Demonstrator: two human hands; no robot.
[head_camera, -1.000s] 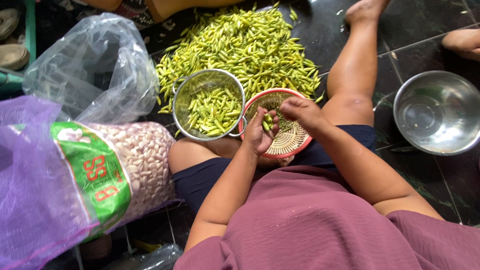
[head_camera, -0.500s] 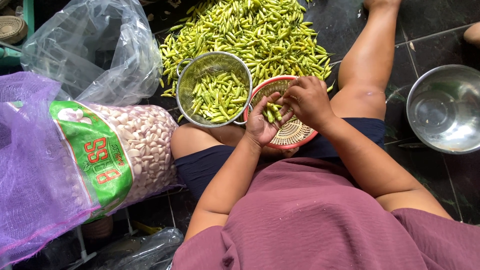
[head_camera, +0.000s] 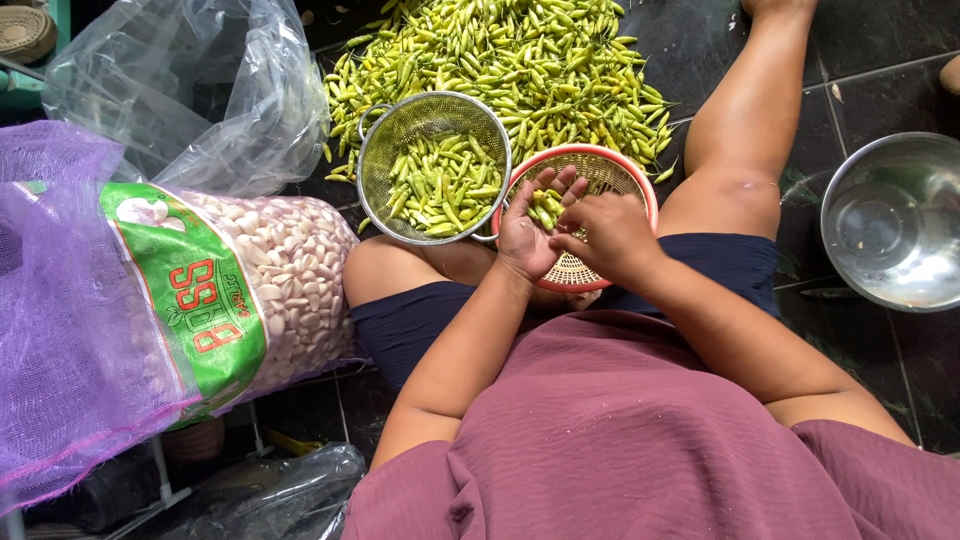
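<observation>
I sit on a dark tiled floor with a red plastic basket (head_camera: 620, 165) on my lap. My left hand (head_camera: 532, 228) is cupped palm up over the basket, holding a few green chilies (head_camera: 545, 205). My right hand (head_camera: 610, 235) is beside it, fingers pinching at a chili in the left palm. A metal mesh strainer (head_camera: 385, 140) with several green chilies in it stands just left of the basket. Beyond both lies a large pile of green chilies (head_camera: 500, 50) on the floor.
A purple net sack of peeled garlic cloves (head_camera: 290, 270) with a green label lies at my left. A clear plastic bag (head_camera: 180, 90) sits behind it. An empty steel bowl (head_camera: 895, 225) stands at the right. My right leg (head_camera: 750, 130) stretches forward.
My left hand has turned more palm up with chilies showing in it, and my right hand has drawn back from the basket onto the left palm. The camera has tipped slightly.
</observation>
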